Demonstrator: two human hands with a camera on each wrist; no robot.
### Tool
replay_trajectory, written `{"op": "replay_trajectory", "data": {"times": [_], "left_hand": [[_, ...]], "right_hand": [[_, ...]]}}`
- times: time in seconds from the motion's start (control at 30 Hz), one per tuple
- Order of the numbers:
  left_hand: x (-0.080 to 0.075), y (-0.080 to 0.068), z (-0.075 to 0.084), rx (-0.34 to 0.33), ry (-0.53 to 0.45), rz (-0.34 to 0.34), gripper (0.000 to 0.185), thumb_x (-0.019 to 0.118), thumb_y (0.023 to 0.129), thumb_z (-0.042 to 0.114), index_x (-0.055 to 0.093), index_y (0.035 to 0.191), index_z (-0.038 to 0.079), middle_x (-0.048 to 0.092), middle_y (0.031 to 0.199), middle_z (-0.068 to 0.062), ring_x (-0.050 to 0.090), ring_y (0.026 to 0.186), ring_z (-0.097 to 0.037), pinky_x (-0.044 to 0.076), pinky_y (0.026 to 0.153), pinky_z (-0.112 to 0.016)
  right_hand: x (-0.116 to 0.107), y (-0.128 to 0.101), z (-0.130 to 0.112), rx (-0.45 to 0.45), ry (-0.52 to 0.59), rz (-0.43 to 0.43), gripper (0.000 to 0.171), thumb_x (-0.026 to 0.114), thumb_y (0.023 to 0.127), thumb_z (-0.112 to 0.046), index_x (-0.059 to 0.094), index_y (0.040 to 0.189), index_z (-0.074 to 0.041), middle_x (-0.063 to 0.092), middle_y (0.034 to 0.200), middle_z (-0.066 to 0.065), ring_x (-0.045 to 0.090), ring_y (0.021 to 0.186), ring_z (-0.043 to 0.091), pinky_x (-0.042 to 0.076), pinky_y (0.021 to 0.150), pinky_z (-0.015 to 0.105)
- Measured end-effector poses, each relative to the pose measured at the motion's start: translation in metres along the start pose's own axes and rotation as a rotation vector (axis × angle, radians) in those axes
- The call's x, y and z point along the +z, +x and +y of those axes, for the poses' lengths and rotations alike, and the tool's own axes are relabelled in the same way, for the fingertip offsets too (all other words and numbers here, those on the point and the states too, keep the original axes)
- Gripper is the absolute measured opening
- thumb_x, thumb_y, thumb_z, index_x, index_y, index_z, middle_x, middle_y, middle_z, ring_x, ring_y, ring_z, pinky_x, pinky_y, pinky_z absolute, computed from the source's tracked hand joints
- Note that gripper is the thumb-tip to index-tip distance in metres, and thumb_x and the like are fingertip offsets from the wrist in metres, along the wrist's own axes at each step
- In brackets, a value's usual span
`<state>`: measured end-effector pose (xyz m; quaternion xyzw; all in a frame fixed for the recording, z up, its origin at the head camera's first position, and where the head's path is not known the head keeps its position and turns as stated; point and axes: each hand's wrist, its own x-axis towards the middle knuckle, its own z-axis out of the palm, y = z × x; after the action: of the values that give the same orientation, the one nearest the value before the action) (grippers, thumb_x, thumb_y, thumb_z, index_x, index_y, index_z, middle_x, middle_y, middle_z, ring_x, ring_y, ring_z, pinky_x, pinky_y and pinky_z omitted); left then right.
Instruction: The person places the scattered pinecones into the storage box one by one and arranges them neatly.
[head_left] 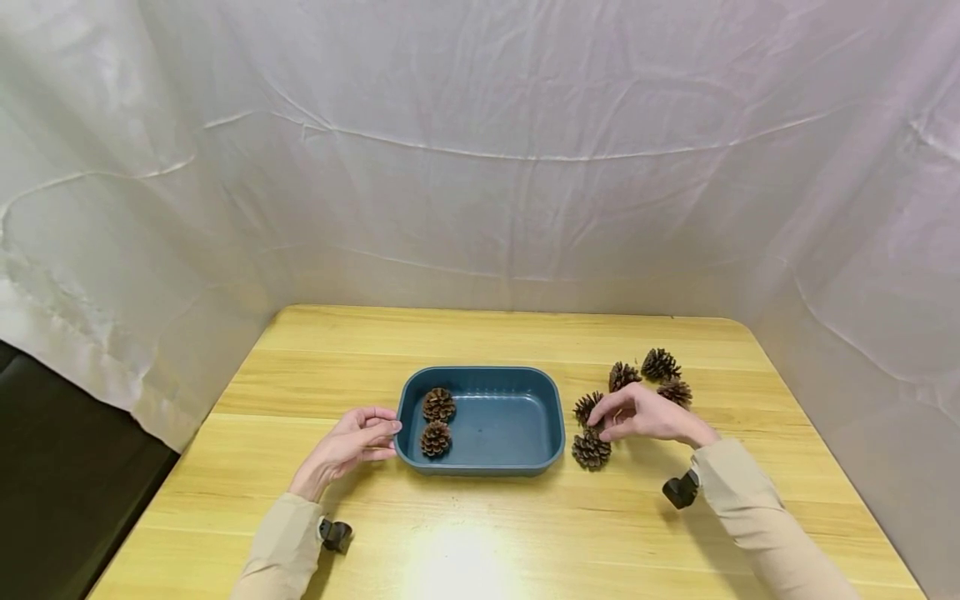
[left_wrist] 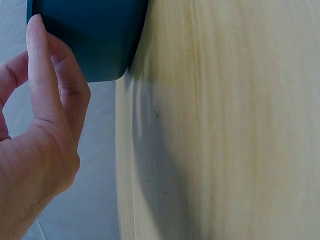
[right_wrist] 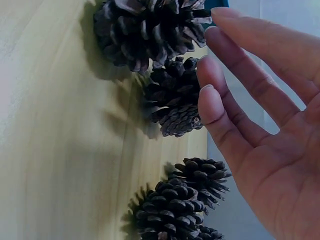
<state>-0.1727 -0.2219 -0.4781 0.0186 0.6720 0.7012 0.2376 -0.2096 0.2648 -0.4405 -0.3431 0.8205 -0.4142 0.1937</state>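
Observation:
A dark blue tray (head_left: 543, 417) sits mid-table with two pine cones (head_left: 438, 405) in its left end. My left hand (head_left: 375, 435) rests against the tray's left wall (left_wrist: 85, 35), fingers (left_wrist: 42, 75) nearly straight, holding nothing. Right of the tray lie several loose pine cones. My right hand (head_left: 604, 418) hovers over the nearest two, one (head_left: 587, 407) at its fingertips (right_wrist: 215, 100) and one (head_left: 591, 450) just below. In the right wrist view that hand is spread beside a cone (right_wrist: 175, 105) without gripping it.
Three more cones (head_left: 660, 364) lie behind the right hand. The wooden table (head_left: 480, 533) is bare in front and on the left. White sheeting rises close behind and at both sides, and the table's left edge drops to a dark floor.

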Motion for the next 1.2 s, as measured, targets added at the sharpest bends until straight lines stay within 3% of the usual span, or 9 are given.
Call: {"op": "replay_trajectory", "data": {"times": [0.37, 0.83, 1.2], "left_hand": [[0.0001, 0.0006, 0.0002, -0.001, 0.004, -0.005, 0.032, 0.057, 0.100, 0.009, 0.045, 0.125, -0.008, 0.062, 0.097, 0.001, 0.067, 0.076, -0.008, 0.064, 0.075, -0.023], [0.0010, 0.0004, 0.0014, -0.009, 0.008, 0.004, 0.035, 0.057, 0.099, 0.009, 0.044, 0.126, -0.010, 0.062, 0.096, 0.001, 0.066, 0.076, -0.008, 0.063, 0.074, -0.021], [0.0013, -0.0008, 0.0025, -0.009, -0.006, 0.003, 0.031, 0.058, 0.099, 0.007, 0.045, 0.123, -0.009, 0.061, 0.096, 0.001, 0.066, 0.075, -0.008, 0.063, 0.073, -0.021]], "right_hand": [[0.0036, -0.0009, 0.0087, -0.036, 0.015, -0.022, 0.024, 0.079, 0.083, -0.007, 0.075, 0.106, -0.001, 0.072, 0.110, 0.022, 0.066, 0.079, 0.006, 0.062, 0.070, 0.024], [0.0029, 0.0002, 0.0103, -0.059, 0.043, -0.063, 0.026, 0.079, 0.083, -0.005, 0.074, 0.107, 0.001, 0.071, 0.112, 0.024, 0.067, 0.079, 0.008, 0.062, 0.066, 0.025], [0.0030, 0.0008, 0.0096, -0.076, 0.038, -0.059, 0.023, 0.079, 0.082, -0.005, 0.074, 0.104, 0.000, 0.071, 0.108, 0.022, 0.065, 0.082, 0.005, 0.062, 0.071, 0.025]]}}
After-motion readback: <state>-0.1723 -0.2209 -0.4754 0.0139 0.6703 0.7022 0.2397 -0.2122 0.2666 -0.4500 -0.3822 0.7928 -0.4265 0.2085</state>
